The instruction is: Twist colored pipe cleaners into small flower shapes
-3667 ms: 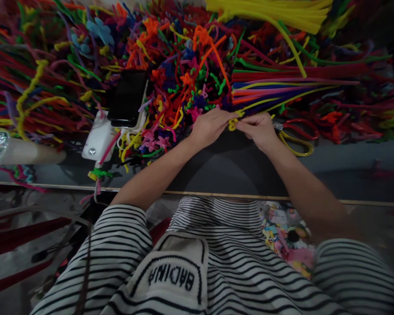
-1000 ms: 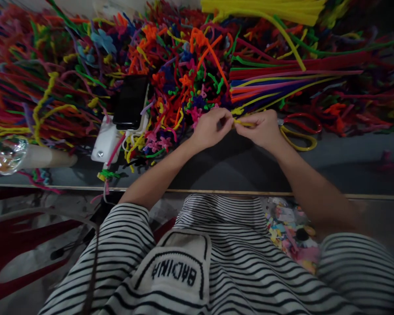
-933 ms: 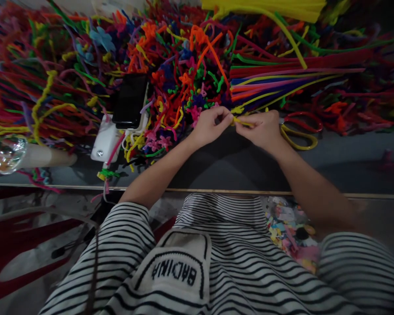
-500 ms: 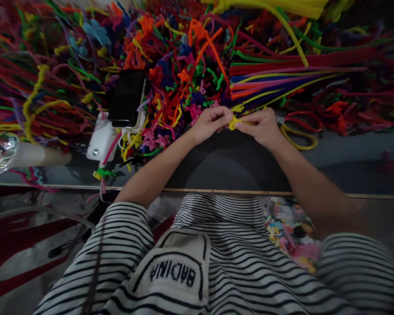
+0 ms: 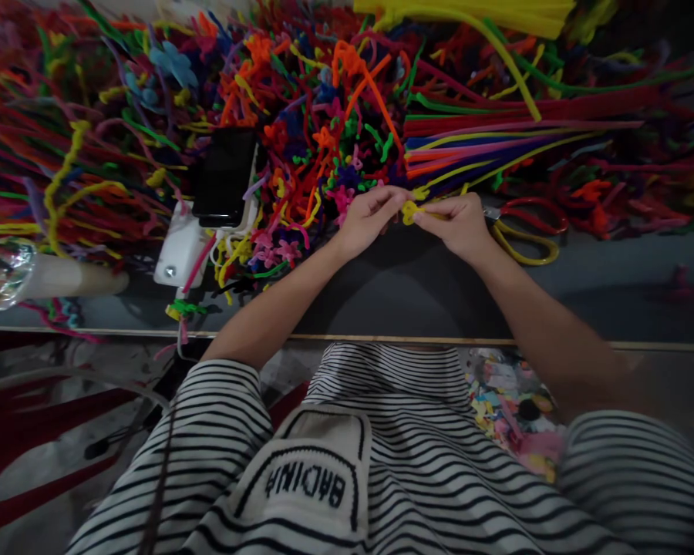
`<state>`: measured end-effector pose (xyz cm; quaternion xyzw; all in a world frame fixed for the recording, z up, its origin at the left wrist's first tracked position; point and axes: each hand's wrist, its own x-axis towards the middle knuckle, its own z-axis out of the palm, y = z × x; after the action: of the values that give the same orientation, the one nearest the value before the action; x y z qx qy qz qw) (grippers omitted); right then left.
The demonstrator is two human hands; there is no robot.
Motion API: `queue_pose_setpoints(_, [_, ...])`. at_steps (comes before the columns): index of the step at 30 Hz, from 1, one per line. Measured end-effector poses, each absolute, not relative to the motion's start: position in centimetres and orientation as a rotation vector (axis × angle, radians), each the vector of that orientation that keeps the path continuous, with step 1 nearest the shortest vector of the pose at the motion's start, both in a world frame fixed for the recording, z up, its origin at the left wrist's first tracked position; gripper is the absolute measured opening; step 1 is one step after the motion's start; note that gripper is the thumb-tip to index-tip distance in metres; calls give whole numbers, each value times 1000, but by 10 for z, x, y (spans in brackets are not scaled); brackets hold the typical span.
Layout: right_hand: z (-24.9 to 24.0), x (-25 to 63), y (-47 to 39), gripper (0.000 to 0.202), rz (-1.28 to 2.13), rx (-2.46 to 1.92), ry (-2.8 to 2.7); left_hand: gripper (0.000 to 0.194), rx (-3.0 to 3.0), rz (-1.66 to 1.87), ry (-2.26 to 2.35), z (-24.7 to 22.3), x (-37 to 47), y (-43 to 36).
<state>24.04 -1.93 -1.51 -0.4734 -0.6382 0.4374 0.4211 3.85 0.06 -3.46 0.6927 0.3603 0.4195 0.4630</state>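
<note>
A small yellow pipe cleaner (image 5: 409,212), bent into loops, is held up between my two hands over the dark table. My left hand (image 5: 373,220) pinches its left side with thumb and forefinger. From the other side, my right hand (image 5: 454,223) grips it between thumb and fingertips. The fingers partly cover the loops, so their full shape is hidden. Scissors (image 5: 532,227) with one red and one yellow handle lie just right of my right hand. Behind both hands rests a bundle of straight pipe cleaners (image 5: 486,146) in several colours.
Heaped pipe cleaners (image 5: 301,116) cover the back and left of the table (image 5: 382,304). A black phone (image 5: 225,177) lies on the left, beside a white device (image 5: 179,247) with a cable. Farther left is a clear-wrapped cone (image 5: 63,277). Scraps (image 5: 514,408) sit below the table edge.
Both hands stay in nearly the same place, still pinching the yellow pipe cleaner. Its loop shows slightly turned, and the left fingertips have shifted a little. The view has moved very slightly.
</note>
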Motion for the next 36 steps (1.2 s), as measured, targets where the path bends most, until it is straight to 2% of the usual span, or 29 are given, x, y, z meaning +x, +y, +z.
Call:
queue_pose_setpoints(9, [-10, 235, -30, 34, 828, -1317, -1778, 23, 2067, 1027, 1018, -35, 35, -1])
queue_pose_setpoints(12, [-13, 234, -29, 31, 715, -1321, -1853, 18, 2056, 1023, 1049, -33, 34, -3])
queue_pose_setpoints(17, [-24, 234, -26, 39, 696, -1248, -1864, 14, 2008, 1048, 1138, -31, 33, -3])
queue_pose_setpoints(28, [-20, 235, -24, 41, 738, -1173, -1943, 22, 1847, 1183, 1159, -43, 34, -2])
queue_pose_setpoints(32, [-16, 240, -22, 36, 601, -1143, -2115, 26, 1850, 1269, 1158, -41, 35, -4])
queue_pose_setpoints(36, [-18, 247, -18, 39, 401, -1192, -2081, 37, 1734, 1259, 1068, -38, 35, -1])
